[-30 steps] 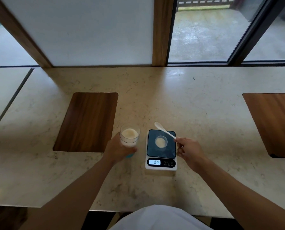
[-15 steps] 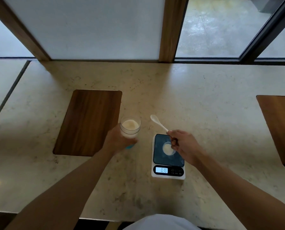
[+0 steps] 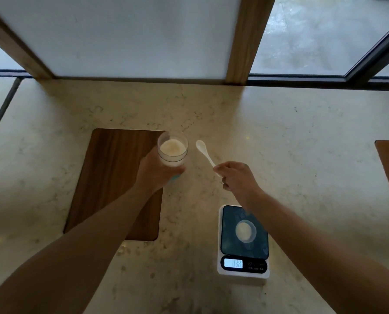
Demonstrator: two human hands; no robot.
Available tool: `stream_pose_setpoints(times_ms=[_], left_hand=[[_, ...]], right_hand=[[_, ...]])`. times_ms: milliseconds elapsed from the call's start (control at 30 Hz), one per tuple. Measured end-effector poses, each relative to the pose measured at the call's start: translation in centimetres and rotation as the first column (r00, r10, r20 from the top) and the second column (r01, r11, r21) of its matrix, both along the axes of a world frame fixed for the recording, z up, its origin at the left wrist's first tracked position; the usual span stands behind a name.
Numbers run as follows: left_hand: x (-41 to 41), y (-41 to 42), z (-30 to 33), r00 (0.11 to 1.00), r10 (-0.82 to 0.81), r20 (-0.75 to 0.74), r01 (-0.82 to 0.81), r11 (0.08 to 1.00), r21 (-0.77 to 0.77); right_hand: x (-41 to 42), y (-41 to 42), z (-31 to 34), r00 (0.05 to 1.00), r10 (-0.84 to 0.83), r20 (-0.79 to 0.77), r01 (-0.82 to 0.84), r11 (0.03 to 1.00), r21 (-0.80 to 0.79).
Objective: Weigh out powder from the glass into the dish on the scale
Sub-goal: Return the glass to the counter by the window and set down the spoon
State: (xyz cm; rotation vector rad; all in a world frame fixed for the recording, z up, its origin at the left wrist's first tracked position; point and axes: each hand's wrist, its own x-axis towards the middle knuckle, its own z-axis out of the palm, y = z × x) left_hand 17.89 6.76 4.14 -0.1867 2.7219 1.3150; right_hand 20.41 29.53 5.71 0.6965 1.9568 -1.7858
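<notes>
- Left hand (image 3: 157, 171): wrapped round glass (image 3: 172, 150) of pale powder (image 3: 173, 148), far left of scale.
- Right hand (image 3: 236, 177): pinching white spoon (image 3: 205, 153) handle, bowl just right of glass.
- Scale (image 3: 244, 242): near right on marble counter (image 3: 302, 137), display lit.
- Dish (image 3: 245, 230): on scale platform, holding powder.
- Wooden board (image 3: 114, 177): left.

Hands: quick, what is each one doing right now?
Left hand: closed around the glass of powder.
Right hand: pinching the handle of the white spoon, bowl beside the glass.
</notes>
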Motion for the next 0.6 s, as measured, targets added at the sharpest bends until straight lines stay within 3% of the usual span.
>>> stream_pose_setpoints(times_ms=[600], left_hand=[[-14.3, -1.8, -3.1, 0.985, 0.156, -0.067, -0.155, 0.988, 0.017]], right_hand=[[-10.2, -2.5, -3.8, 1.000, -0.012, 0.018, 0.014, 0.997, -0.076]])
